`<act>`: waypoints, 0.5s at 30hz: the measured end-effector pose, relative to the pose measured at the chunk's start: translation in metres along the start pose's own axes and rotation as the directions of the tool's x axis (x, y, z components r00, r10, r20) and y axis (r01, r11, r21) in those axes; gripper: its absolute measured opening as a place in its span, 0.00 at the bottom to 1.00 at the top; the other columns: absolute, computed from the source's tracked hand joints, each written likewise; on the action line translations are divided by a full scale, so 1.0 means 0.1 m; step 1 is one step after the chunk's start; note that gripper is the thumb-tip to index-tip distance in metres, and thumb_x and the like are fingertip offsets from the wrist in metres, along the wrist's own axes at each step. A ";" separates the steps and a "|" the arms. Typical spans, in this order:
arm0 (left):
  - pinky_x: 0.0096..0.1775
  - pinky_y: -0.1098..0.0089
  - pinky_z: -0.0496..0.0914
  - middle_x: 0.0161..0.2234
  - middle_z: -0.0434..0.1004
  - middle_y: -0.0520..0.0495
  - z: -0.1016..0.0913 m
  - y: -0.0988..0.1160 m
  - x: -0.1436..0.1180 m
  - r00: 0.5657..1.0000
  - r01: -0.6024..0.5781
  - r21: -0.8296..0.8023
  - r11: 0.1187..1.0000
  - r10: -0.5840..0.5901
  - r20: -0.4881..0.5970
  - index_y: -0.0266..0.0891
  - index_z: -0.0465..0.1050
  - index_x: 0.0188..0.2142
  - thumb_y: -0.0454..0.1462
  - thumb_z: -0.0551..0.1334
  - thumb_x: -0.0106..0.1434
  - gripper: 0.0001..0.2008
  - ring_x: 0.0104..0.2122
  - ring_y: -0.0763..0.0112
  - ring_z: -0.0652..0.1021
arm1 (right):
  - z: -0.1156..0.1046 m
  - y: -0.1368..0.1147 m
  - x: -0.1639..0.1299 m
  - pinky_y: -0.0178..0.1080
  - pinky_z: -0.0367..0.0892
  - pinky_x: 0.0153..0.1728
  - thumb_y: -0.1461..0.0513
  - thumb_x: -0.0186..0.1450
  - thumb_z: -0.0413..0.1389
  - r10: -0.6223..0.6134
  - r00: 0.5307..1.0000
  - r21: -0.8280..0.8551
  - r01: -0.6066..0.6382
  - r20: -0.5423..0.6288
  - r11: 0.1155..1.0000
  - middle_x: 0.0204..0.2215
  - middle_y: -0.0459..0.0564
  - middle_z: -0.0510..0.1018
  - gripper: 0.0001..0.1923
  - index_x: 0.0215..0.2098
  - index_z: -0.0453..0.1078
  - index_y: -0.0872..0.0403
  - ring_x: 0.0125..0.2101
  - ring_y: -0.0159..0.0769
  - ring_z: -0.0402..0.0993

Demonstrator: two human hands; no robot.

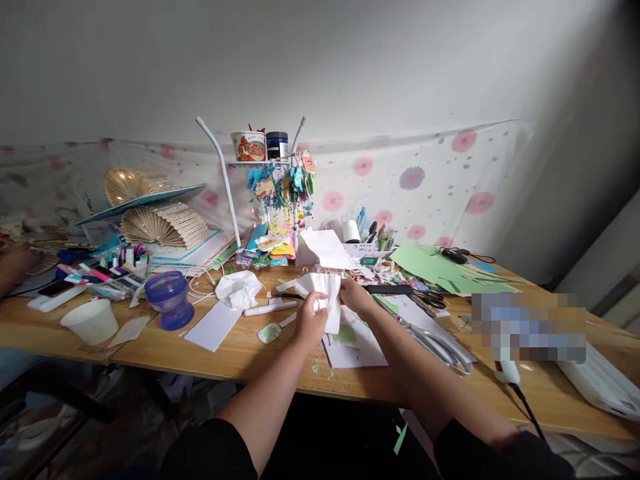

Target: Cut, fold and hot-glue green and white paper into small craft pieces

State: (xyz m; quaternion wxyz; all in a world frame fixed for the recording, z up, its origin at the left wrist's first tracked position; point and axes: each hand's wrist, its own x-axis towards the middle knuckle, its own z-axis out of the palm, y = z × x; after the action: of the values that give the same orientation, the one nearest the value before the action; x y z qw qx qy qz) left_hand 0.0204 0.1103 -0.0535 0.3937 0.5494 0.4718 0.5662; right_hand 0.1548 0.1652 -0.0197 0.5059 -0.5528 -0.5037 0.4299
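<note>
A folded white tissue hangs upright in front of me, over the table's front part. My left hand pinches its left side, thumb on the near face. On its right edge is my right hand, closed, with its fingertips partly hidden behind the tissue. Below lies a white sheet with a green patch on it. A small cut-out piece with a green middle rests to the left, near a white marker.
Large scissors, green paper and a glue gun lie to the right. Leftward stand a blue jar, a white cup and crumpled tissue. Another person's hand shows at the far left.
</note>
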 end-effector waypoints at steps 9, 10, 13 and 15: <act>0.33 0.72 0.65 0.33 0.74 0.50 -0.02 0.10 -0.05 0.998 -0.058 -0.130 0.990 0.055 -0.020 0.43 0.71 0.43 0.29 0.63 0.45 0.22 0.30 0.69 0.72 | -0.13 -0.11 -0.22 0.38 0.68 0.24 0.47 0.54 0.58 0.009 0.961 0.195 -0.065 0.276 0.979 0.22 0.50 0.77 0.20 0.31 0.70 0.55 0.22 0.36 0.72; 0.35 0.71 0.66 0.36 0.74 0.49 -0.01 0.11 -0.05 0.998 -0.059 -0.166 0.984 0.058 -0.011 0.43 0.69 0.45 0.29 0.64 0.45 0.26 0.33 0.67 0.73 | -0.16 -0.07 -0.27 0.37 0.67 0.23 0.49 0.50 0.62 -0.022 0.966 0.210 -0.034 0.259 0.977 0.22 0.49 0.77 0.20 0.30 0.71 0.56 0.21 0.35 0.71; 0.39 0.68 0.68 0.40 0.74 0.46 0.00 0.10 -0.03 0.999 -0.037 -0.310 0.950 0.047 0.023 0.43 0.59 0.56 0.29 0.65 0.45 0.37 0.37 0.65 0.74 | -0.24 0.06 -0.35 0.35 0.66 0.24 0.55 0.42 0.68 -0.080 0.983 0.241 0.039 0.163 0.970 0.20 0.46 0.75 0.18 0.25 0.71 0.57 0.20 0.31 0.68; 0.39 0.68 0.68 0.37 0.74 0.48 0.00 0.09 0.00 0.999 -0.037 -0.407 0.913 0.044 0.009 0.45 0.51 0.60 0.30 0.65 0.46 0.42 0.36 0.67 0.75 | -0.27 0.14 -0.36 0.36 0.67 0.26 0.54 0.42 0.67 -0.103 0.991 0.273 0.074 0.091 0.959 0.21 0.46 0.76 0.18 0.25 0.72 0.57 0.21 0.31 0.68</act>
State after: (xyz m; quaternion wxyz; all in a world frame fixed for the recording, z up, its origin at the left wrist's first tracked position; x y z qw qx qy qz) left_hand 0.0207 0.1083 -0.0447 0.4917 0.4704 0.3289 0.6548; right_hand 0.1784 0.1265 -0.0316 0.5682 -0.4326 -0.4905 0.4994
